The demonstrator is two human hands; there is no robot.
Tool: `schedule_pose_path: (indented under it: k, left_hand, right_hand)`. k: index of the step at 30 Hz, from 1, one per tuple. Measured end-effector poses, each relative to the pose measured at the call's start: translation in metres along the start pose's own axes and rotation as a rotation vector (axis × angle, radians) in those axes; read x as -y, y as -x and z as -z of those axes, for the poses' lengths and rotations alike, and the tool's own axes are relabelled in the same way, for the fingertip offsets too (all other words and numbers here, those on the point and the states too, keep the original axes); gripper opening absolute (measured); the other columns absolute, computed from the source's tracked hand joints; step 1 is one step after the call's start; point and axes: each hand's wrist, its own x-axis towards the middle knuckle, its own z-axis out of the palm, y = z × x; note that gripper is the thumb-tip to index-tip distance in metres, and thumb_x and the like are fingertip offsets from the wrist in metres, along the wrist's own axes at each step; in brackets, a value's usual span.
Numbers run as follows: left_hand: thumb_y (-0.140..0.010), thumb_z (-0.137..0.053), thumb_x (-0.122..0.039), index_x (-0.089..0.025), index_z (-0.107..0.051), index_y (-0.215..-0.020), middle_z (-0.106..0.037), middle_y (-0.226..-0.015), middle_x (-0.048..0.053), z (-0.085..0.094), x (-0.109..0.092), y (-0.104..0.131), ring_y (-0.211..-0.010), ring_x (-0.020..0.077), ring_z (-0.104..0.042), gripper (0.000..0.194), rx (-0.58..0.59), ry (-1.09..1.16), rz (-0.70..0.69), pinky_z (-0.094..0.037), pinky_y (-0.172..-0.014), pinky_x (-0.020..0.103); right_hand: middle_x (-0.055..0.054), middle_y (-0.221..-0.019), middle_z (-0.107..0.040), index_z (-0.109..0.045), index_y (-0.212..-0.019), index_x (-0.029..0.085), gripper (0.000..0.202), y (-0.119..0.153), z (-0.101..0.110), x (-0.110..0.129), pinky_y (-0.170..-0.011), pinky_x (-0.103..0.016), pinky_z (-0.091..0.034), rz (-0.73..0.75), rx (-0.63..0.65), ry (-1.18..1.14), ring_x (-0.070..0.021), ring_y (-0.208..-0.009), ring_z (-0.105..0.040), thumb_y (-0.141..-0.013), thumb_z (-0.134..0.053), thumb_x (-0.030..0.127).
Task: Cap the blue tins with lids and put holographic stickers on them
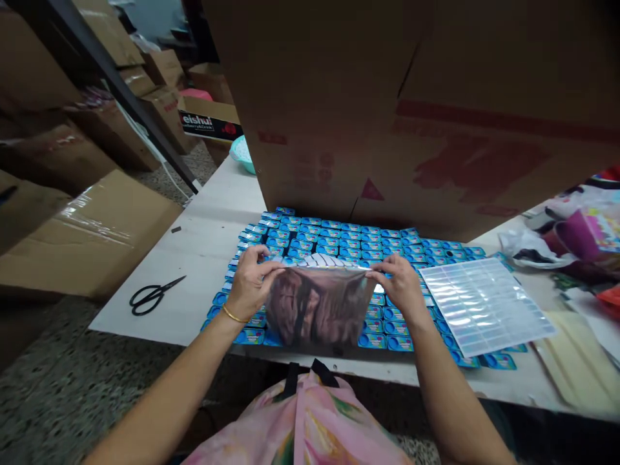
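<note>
A shiny, silvery reflective sheet or bag point(317, 310) hangs between my hands above the table's front part. My left hand point(252, 281) pinches its upper left corner, and my right hand point(400, 284) pinches the upper right corner. White pieces point(324, 260) show just behind its top edge. Below and around it, rows of small blue packages point(329, 242) cover the middle of the table. To the right of my right hand, a pale translucent sheet marked into rectangles point(484, 307) lies over some of the packages.
Black scissors point(150, 297) lie on the white table point(194, 252) at the left. A large cardboard box point(339, 129) stands behind the packages, with a turquoise basket point(242, 155) at its left. Plastic bags point(537, 248) and a cream-coloured pad point(581, 361) are at the right.
</note>
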Motion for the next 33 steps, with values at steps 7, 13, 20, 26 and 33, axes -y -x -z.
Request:
schedule_pose_path:
  k: [7,13,20,26,33]
  left_hand:
    - [-0.074,-0.057,-0.023,-0.027,-0.068,-0.085,-0.068,-0.080,0.002,0.001,-0.044,0.013,-0.078,0.0177,-0.061,0.015,0.319,0.207,-0.057,-0.045,-0.076,0.030]
    - [-0.070,-0.062,-0.025,-0.026,-0.069,-0.074,-0.068,-0.069,-0.002,0.000,-0.036,0.031,-0.062,0.0141,-0.061,0.007,0.073,0.208,0.148,-0.046,-0.063,0.023]
    - [-0.075,-0.055,-0.035,-0.016,-0.066,-0.072,-0.061,-0.059,-0.001,-0.025,-0.017,0.034,-0.055,0.0122,-0.053,0.022,-0.054,0.359,0.592,-0.039,-0.051,0.021]
    - [-0.068,-0.060,-0.044,-0.016,-0.062,-0.067,-0.058,-0.057,-0.001,-0.064,-0.002,0.039,-0.049,0.0095,-0.050,0.028,-0.098,0.860,0.909,-0.038,-0.047,0.020]
    - [-0.052,-0.073,-0.044,-0.014,-0.058,-0.069,-0.061,-0.063,0.002,-0.112,0.035,0.059,-0.054,0.0117,-0.057,0.038,-0.239,0.956,1.339,-0.045,-0.053,0.025]
  right_hand:
    - [-0.005,-0.096,-0.062,-0.058,-0.106,0.026,0.030,0.009,-0.024,0.086,-0.075,-0.027,-0.037,0.409,0.541,0.205,-0.0184,-0.091,-0.054,-0.085,-0.043,0.041]
    - [-0.005,-0.073,-0.064,-0.061,-0.089,0.020,0.028,0.020,-0.017,0.042,-0.060,-0.021,-0.035,0.384,0.580,0.233,-0.0131,-0.067,-0.057,-0.089,-0.036,0.034]
    - [-0.002,-0.078,-0.067,-0.065,-0.085,0.020,0.030,-0.016,0.014,-0.023,-0.063,-0.022,-0.042,0.147,0.618,-0.100,-0.0140,-0.071,-0.060,-0.084,-0.043,0.041]
    - [-0.003,-0.076,-0.067,-0.067,-0.078,0.019,0.033,-0.090,0.003,-0.051,-0.062,-0.024,-0.041,0.151,0.561,0.017,-0.0165,-0.071,-0.060,-0.080,-0.048,0.046]
    - [-0.011,-0.088,-0.063,-0.067,-0.086,0.017,0.025,-0.099,-0.106,-0.027,-0.071,-0.030,-0.035,0.439,0.427,0.534,-0.0207,-0.086,-0.051,-0.083,-0.047,0.032]
